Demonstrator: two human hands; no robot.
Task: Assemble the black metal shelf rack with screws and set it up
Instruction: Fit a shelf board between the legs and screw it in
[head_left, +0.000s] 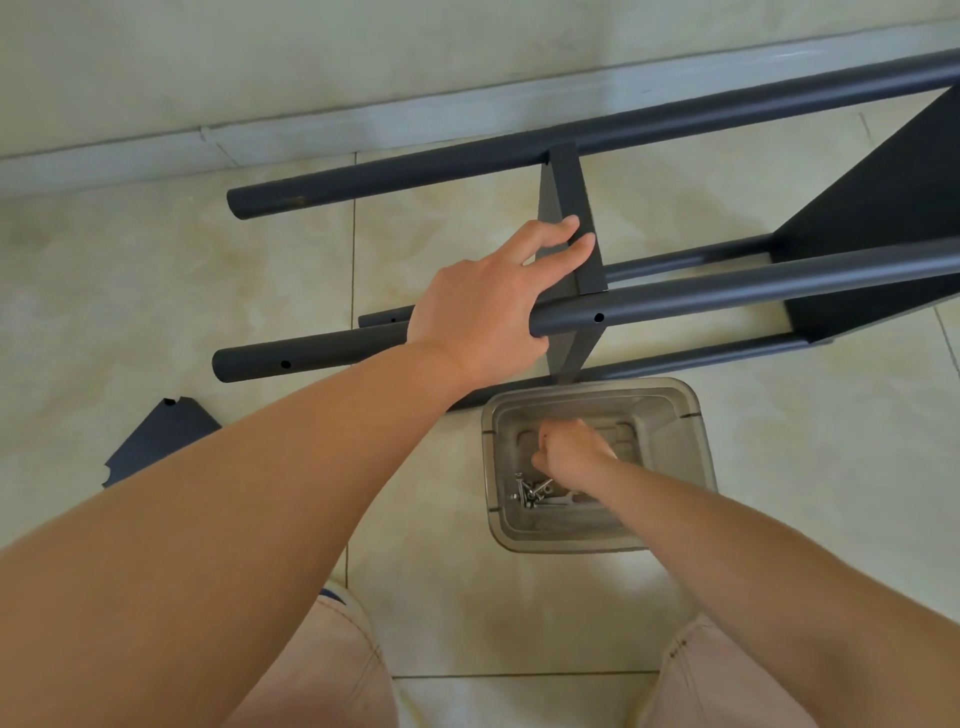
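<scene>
Your left hand (483, 306) grips the near black tube (727, 291) of the shelf rack (872, 218), which lies on its side on the tiled floor (156, 291), fingers reaching onto a shelf panel (571, 208). Your right hand (569, 452), curled, is inside the clear bin (696, 441) just above the screws (532, 491). A loose black panel (161, 436) lies at left.

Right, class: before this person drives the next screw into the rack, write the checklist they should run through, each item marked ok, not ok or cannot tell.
1. Rack steadied: left hand grips the near tube beside the shelf panel. Ok.
2. Screw hole in that tube faces up, unblocked. Ok.
3. Screws within reach in the tub. Ok.
4. Right hand has picked a screw: fingers curled, contents hidden. Cannot tell.
5. Panel hole lined up with tube hole. Cannot tell.
6. Spare panel on the floor clear of the feet. Ok.
</scene>
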